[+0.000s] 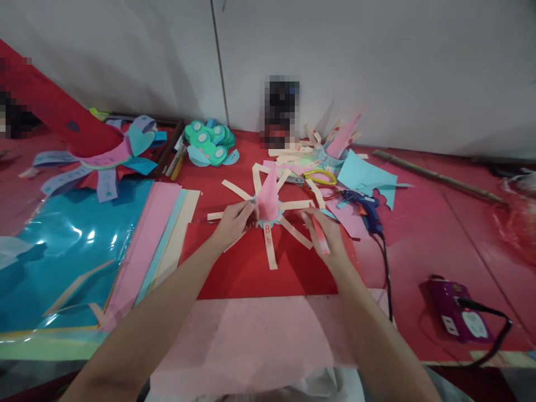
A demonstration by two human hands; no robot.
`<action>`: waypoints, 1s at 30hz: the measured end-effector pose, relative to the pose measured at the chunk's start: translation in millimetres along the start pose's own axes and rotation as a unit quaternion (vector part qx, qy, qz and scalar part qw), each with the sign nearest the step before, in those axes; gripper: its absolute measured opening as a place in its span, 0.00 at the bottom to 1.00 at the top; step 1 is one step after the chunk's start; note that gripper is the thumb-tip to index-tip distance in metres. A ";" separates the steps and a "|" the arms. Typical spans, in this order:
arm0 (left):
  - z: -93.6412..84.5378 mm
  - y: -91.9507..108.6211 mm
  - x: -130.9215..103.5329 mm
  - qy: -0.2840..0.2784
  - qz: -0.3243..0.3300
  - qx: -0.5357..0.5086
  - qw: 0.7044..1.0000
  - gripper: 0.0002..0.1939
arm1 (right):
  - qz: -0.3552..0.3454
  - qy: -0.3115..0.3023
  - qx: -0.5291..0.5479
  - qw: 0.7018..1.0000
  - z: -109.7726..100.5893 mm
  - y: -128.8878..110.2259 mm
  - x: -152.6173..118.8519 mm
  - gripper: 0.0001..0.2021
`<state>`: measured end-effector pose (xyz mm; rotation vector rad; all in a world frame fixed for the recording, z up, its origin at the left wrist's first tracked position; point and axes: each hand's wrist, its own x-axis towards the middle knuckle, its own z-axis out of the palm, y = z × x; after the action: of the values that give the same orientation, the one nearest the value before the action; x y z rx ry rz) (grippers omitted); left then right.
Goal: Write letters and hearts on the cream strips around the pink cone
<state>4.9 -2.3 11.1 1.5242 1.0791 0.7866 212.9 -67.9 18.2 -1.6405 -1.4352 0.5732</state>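
A paper craft with a pink paper cone [268, 198] stands on a red sheet [243, 273]. Cream paper strips spread out around its light-blue base, and the front strip [269, 248] carries "B b" in red. At the base's left side, my left hand [237, 220] is closed with its fingertips on the craft's edge. A red marker [320, 233] lies in the grip of my right hand [330, 237], its tip near the right-hand strip [296, 205]. The fingers of my left hand partly hide the base.
A blue glue gun [363, 207] and yellow-handled scissors [320, 177] lie right of the craft. A purple power strip [458, 310] sits farther right. Coloured sheets [142, 234], a red cone decoration [94, 134] and green paper cutouts [211, 144] are left. A stick [438, 176] lies near the wall.
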 end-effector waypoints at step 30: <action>1.9 -17.6 1.0 0.009 0.227 0.383 0.896 0.19 | -0.028 -0.048 -0.016 0.998 20.9 -1.1 -14.3 0.07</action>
<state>3.0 -1.5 -6.6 2.5085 1.1219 0.7116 192.4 -75.2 5.4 -1.6113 -1.5630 0.6066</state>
